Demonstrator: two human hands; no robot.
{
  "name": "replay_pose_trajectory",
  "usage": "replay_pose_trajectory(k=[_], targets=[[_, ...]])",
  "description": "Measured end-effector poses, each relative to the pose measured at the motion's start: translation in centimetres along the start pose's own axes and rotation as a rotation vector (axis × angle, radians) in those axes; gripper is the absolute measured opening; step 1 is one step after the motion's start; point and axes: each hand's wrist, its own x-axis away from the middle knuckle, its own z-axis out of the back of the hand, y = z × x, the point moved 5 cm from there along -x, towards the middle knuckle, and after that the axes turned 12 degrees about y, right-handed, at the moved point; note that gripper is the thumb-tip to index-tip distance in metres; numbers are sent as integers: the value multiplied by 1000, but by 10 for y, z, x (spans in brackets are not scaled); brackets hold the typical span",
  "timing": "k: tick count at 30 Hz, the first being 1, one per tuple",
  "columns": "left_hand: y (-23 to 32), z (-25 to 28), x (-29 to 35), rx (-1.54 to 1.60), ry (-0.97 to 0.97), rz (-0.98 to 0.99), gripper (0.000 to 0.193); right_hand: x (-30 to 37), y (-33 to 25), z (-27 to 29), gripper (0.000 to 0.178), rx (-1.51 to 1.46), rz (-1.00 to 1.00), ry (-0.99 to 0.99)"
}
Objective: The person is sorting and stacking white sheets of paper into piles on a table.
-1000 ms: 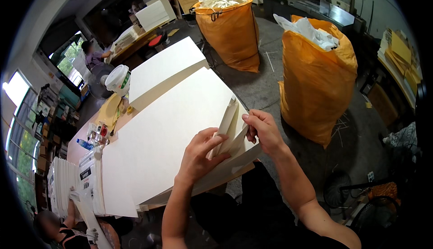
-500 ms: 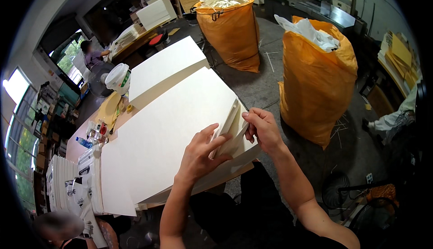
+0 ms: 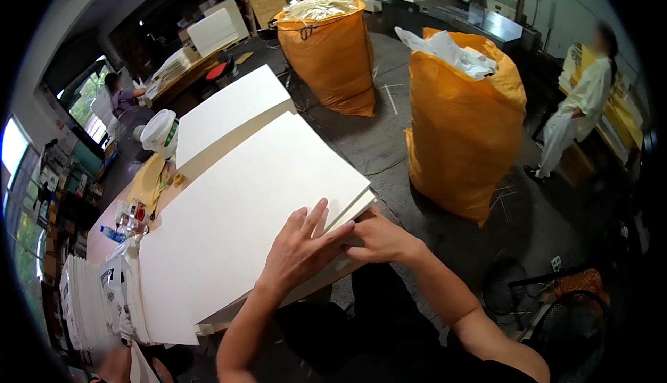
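A stack of large white paper sheets [image 3: 243, 195] lies in front of me, its near right corner by my hands. My left hand [image 3: 297, 247] rests on the top near the front edge, fingers spread and stretched out. Close beside it, my right hand [image 3: 382, 236] is curled around the stack's right-hand corner, holding the sheet edges; some of its fingers are hidden under the paper. At that corner a few upper sheets stand slightly apart from those below. Behind lies a second white stack [image 3: 236, 109].
Two tall orange sacks [image 3: 333, 70] [image 3: 465, 133] of paper scraps stand beyond the table. On the left are a white bucket [image 3: 160, 133], a water bottle [image 3: 112, 234] and bundled sheets [image 3: 83, 300]. A person [image 3: 580, 105] stands at right; others are at far left and lower left.
The lifted, bent sheet corner has come down nearly flat. My right hand has moved down and left to the edge, nearer my left hand. The person at right has come into fuller view.
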Motion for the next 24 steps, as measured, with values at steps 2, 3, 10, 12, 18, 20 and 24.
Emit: replay_pose_trajectory(k=[2,3,10,12,18,20,24], targets=[[-1,-3,1,-29,-10,-55,77,-5,0,5,40,6,-154,-185],[-3,-2,-1,18,2,-2,78,-4,1,6,42,7,-231,-273],[-14,-9,-9,23,82,166,79,-6,-2,19,30,-130,-43,126],[-15,-10,-9,52,74,171,77,6,15,33,21,-89,-141,237],[-13,-7,-17,74,-62,235,72,10,40,53,39,354,-472,-25],[-17,1,-19,81,-56,212,69,-9,20,63,41,199,-472,115],[-16,9,-30,132,-24,133,61,-19,18,35,42,20,-426,420]])
